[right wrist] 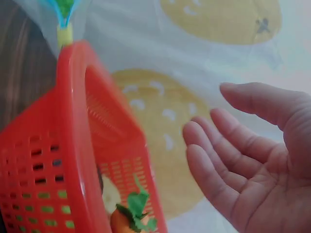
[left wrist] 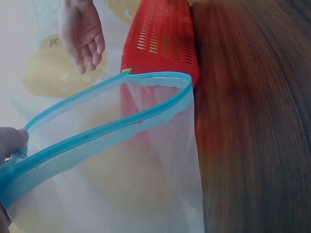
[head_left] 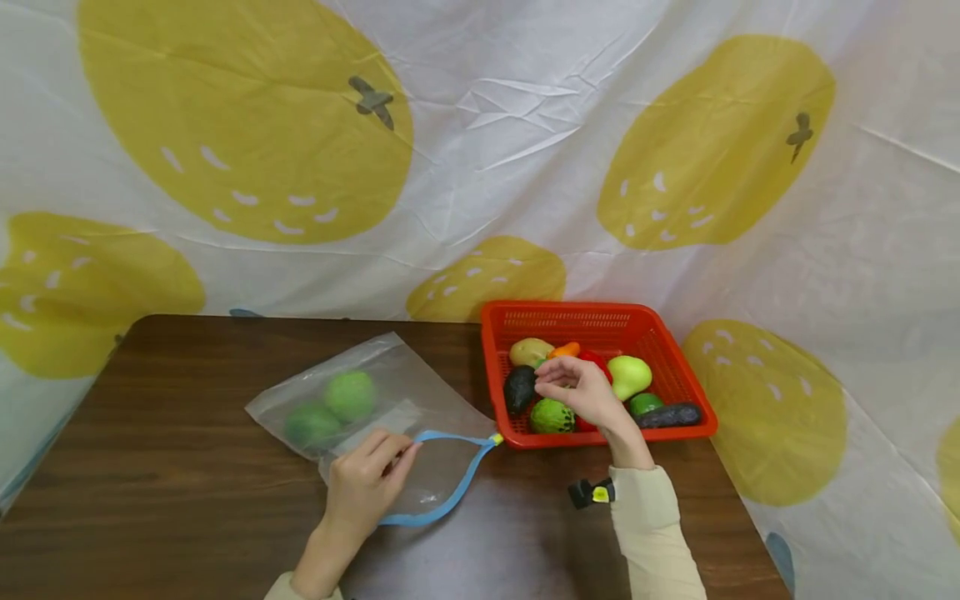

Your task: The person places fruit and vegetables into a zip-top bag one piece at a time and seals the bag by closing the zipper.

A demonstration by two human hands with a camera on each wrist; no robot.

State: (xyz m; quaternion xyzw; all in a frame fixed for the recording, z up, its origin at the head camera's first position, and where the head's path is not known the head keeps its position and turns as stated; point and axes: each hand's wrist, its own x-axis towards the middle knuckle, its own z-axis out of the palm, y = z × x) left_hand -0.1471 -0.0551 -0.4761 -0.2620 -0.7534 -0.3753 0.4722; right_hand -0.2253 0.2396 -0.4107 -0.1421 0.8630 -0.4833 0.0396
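A clear zip bag (head_left: 397, 383) with a blue zip edge lies on the table, its mouth spread apart. Two round green fruits (head_left: 350, 396) are inside it. My left hand (head_left: 369, 479) pinches the bag's blue edge between thumb and fingers, also seen in the left wrist view. Above the red basket (head_left: 501, 392) hovers my right hand (head_left: 588, 390), its fingers loosely bent and holding nothing. In the basket lie a dark avocado (head_left: 519, 390), a bumpy green fruit (head_left: 552, 416), a light green pear (head_left: 629, 377) and a carrot (right wrist: 127, 221) with green leaves.
The basket stands at the back right of the brown wooden table (head_left: 187, 483). The bag's yellow zip end (head_left: 497, 438) meets the basket's front left corner. A white cloth (head_left: 510, 108) with yellow fruit prints hangs behind. A small black object (head_left: 581, 493) shows by the right sleeve.
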